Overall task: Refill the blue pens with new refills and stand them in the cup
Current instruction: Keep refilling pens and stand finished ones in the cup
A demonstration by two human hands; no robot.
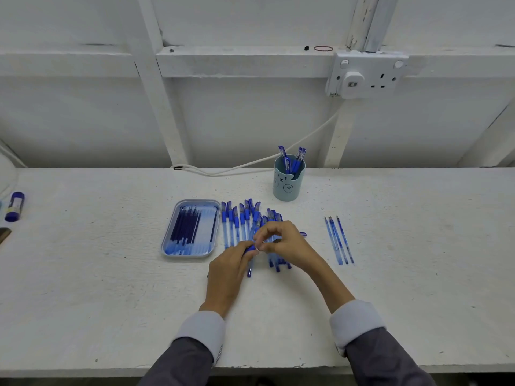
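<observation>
Left hand (228, 271) gripping blue pen (249, 249), right hand (284, 243) pinching its end, between tray (166, 238) and refills (338, 240).

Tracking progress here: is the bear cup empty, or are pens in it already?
Not empty. The cup holds a few blue pens, leaning, with their caps sticking above its rim.

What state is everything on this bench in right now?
Cup: upright, pens standing inside.
Tray: holds refills lying flat.
Pile of pens: lying on the table.
Loose refills: lying right of the pile.
Left hand: grips a pen.
Right hand: pinches that pen's end.
Glue stick: lying down.
</observation>
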